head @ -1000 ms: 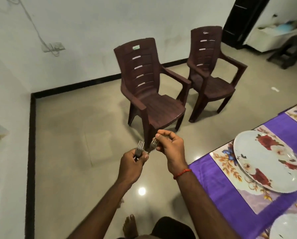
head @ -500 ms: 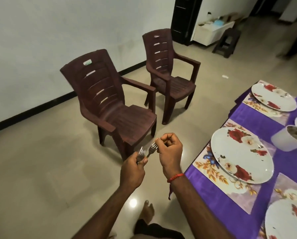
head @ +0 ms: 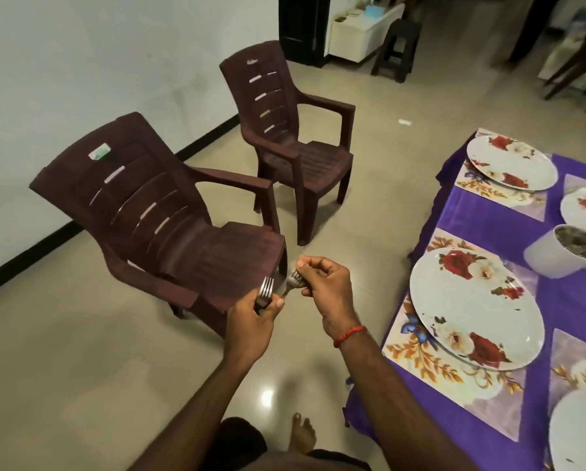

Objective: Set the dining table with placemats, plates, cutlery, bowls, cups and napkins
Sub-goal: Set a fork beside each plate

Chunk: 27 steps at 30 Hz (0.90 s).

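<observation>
While both hands hang beside the table (head: 488,229): left hand (head: 251,322) grips fork (head: 266,289), tines up; right hand (head: 329,287) pinches second fork (head: 292,283) near its tines.

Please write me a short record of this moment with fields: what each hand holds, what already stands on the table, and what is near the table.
left hand: grips a fork, tines up
right hand: pinches a second fork
table cover: purple cloth
already set: floral placemats, each with one of the plates on it
also on table: white cup
cutlery beside nearest plate: none visible
on floor: two brown chairs, apart from the table
</observation>
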### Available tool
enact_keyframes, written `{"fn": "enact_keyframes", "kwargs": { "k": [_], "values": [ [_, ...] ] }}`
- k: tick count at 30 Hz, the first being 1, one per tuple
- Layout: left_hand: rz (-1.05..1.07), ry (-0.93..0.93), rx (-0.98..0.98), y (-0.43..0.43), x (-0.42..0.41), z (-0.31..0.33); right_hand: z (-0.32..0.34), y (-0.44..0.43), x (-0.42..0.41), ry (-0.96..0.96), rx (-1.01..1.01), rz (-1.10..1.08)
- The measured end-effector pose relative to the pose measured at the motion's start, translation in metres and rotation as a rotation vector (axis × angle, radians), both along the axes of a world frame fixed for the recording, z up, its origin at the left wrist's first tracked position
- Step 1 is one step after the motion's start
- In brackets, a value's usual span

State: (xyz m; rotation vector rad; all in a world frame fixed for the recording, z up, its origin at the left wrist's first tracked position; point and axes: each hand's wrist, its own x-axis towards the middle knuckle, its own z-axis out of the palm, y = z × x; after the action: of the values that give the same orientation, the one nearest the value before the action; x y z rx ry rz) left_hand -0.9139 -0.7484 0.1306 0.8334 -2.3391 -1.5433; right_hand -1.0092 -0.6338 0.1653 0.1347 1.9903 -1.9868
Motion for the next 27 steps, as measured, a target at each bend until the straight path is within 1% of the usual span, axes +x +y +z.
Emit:
{"fn": "enact_keyframes", "kwargs": {
  "k": [3,6,9,15,20,27],
  "values": [
    [-0.091,-0.006,-0.072,-0.013,-0.021,0.001,0.000,-0.002,-0.015,-0.029,0.010,-0.064],
    [-0.183,-0.006,-0.091,-0.024,-0.048,0.003,0.001,-0.009,-0.033,-0.086,-0.017,-0.155],
    [-0.267,0.002,-0.043,-0.034,-0.079,0.006,0.008,-0.015,-0.052,-0.118,-0.054,-0.197],
    [-0.425,0.043,-0.002,-0.061,-0.139,0.013,0.023,-0.028,-0.083,-0.100,-0.071,-0.342],
    [-0.558,0.066,-0.024,-0.067,-0.165,0.004,0.019,-0.039,-0.085,-0.078,0.007,-0.465],
    [-0.759,0.120,-0.058,-0.032,-0.185,0.001,0.012,-0.014,-0.090,-0.098,0.125,-0.652]
  ]
}}
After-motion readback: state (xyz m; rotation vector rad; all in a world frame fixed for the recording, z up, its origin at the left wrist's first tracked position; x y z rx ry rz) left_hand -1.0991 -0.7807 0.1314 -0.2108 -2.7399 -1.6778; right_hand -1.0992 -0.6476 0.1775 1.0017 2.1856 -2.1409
